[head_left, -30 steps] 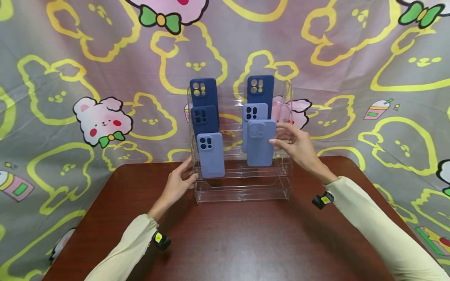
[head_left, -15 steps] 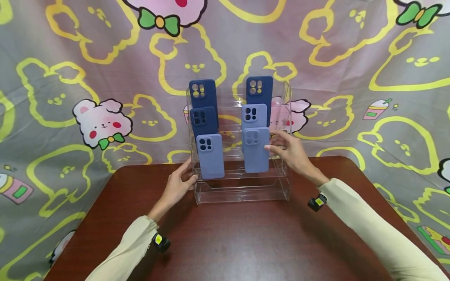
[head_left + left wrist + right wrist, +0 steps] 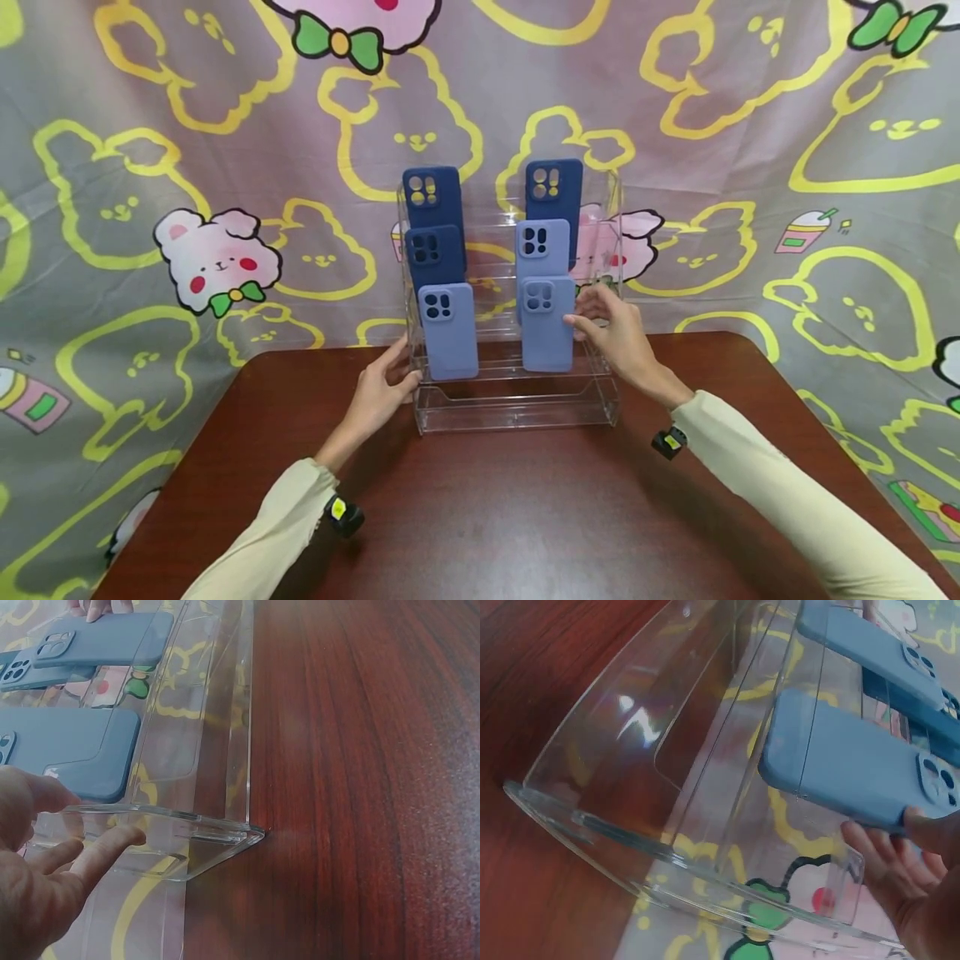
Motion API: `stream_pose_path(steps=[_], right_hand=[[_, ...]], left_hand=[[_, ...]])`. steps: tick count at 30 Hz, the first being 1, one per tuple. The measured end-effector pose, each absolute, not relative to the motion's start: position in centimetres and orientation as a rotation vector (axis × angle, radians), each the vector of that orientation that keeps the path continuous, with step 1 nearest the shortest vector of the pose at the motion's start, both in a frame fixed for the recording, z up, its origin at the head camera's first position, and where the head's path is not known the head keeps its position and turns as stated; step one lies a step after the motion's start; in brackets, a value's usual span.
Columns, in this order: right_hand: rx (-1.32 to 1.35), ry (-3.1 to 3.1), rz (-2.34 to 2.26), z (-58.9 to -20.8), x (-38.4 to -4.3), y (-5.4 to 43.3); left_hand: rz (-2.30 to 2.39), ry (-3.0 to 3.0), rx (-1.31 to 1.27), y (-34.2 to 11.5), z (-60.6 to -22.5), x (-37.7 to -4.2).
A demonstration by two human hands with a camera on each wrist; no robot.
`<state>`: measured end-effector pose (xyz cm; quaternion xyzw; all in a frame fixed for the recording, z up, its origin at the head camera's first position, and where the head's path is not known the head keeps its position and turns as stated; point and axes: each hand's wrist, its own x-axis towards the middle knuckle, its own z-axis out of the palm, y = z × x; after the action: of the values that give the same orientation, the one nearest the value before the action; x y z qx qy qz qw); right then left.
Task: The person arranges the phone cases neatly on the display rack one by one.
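Observation:
A clear acrylic display rack (image 3: 517, 413) stands on the table with phone cases leaning in its tiers. My right hand (image 3: 615, 337) pinches the right edge of a light blue phone case (image 3: 546, 337), which rests upright in the lower front tier. In the right wrist view the thumb lies on this case's (image 3: 840, 757) face near the camera cutout. My left hand (image 3: 381, 387) grips the rack's left side, thumb in front. Another light blue case (image 3: 452, 346) stands in the same tier at left. Behind are a second-row light blue case (image 3: 542, 242) and several dark blue cases (image 3: 435, 196).
The rack's lowest tier (image 3: 517, 392) has a notched front lip and lies below the cases. A dark reddish-brown table (image 3: 480, 508) extends in front. A patterned cloth (image 3: 315, 150) with yellow cartoon outlines hangs right behind the rack.
My right hand has moved down and slightly left, lowering the light blue case into the front tier, level with the left one. The left hand has stayed on the rack's side.

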<state>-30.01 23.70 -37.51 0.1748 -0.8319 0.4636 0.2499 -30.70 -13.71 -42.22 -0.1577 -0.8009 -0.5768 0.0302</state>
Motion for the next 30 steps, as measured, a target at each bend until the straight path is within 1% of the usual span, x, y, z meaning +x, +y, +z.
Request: stream_pose_path(steps=[4,10,22,30], right_hand=[[0.424,-2.299,1.122,-37.2,-29.7,23.4],[0.432,-2.299,0.974,-36.5,-29.5,23.3],[0.435,-2.383,0.922,-36.7,-29.0,23.9],[0.519,-2.347,0.887,-36.9,-28.8,24.5]], left_hand=[[-1.784,-2.477,-0.483,-13.7,-42.3,-30.6],[-1.774,-2.46,-0.485,-13.5,-42.2,-30.7],[-1.869,-2.456,-0.488,-13.6,-42.3,-30.7],[-1.892,-2.452,-0.495,-14.0,-42.0,-30.9]])
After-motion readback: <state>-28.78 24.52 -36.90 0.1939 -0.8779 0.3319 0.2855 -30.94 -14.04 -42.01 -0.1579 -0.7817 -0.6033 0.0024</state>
